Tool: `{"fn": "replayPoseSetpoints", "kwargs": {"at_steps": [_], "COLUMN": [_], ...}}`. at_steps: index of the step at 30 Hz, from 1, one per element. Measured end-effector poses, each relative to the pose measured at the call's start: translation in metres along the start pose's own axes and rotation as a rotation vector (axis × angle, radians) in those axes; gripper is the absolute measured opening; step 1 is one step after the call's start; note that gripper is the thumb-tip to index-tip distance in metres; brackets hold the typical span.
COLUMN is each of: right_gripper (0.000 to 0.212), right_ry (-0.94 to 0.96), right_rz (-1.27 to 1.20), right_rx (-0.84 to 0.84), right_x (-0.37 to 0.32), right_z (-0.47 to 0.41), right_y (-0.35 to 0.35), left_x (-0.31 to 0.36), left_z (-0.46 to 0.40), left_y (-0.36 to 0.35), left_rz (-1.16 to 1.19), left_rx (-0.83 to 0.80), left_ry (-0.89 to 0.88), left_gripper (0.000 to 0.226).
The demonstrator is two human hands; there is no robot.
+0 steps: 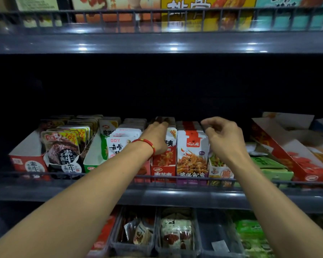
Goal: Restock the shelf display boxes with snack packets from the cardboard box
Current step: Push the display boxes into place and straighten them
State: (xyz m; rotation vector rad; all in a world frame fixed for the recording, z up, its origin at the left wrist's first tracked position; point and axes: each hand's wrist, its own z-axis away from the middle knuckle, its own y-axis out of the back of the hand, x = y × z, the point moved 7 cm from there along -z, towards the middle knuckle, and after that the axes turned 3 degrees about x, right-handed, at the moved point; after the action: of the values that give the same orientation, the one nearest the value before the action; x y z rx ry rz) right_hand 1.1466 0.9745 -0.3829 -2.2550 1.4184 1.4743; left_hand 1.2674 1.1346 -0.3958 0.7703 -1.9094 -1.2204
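Both hands are over the shelf: left hand point(156, 135) presses flat on the red display box's point(163, 171) packets, right hand point(222, 135) hangs loosely curled and empty just right of it; better to push the packets back evenly

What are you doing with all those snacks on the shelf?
A person is tidying snack packets in the display boxes on the middle shelf. The left hand, with a red bracelet on its wrist, reaches into the red display box. The right hand hovers over the white-and-red packets, holding nothing.
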Motion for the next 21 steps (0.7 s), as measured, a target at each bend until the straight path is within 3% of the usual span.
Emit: {"fn": "replayPoseSetpoints", "kwargs": {"at_steps": [3, 5, 7, 14, 21], "right_gripper": [0.028, 0.028, 0.028, 0.063, 0.062], "right_ry": [-0.018, -0.044, -0.067, -0.19, -0.245], "right_rz": [-0.053, -0.103, -0.122, -0.118, -0.136], "right_rx": [0.057, 0.096, 0.096, -0.128, -0.22], "right_x": [0.005, 0.012, 0.019, 0.024, 0.019], "right_z": [0.007, 0.013, 0.02, 0.03, 0.028], "right_y": [0.009, 0.014, 0.013, -0.023, -0.033], "left_x": [0.007, 0.02, 0.033, 0.047, 0.044], "left_z": [0.011, 0.03, 0.052, 0.067, 0.064], "left_y": [0.015, 0.026, 0.022, -0.022, -0.039], "left_rz": [0.052, 0.156, 0.307, 0.652, 0.77], "left_rx": [0.154, 0.329, 0.401, 0.239, 0.167], "left_ry": [-0.035, -0.107, -0.121, 0.067, 0.146], "left_gripper": [0.082, 0.078, 0.073, 0.074, 0.083]}}
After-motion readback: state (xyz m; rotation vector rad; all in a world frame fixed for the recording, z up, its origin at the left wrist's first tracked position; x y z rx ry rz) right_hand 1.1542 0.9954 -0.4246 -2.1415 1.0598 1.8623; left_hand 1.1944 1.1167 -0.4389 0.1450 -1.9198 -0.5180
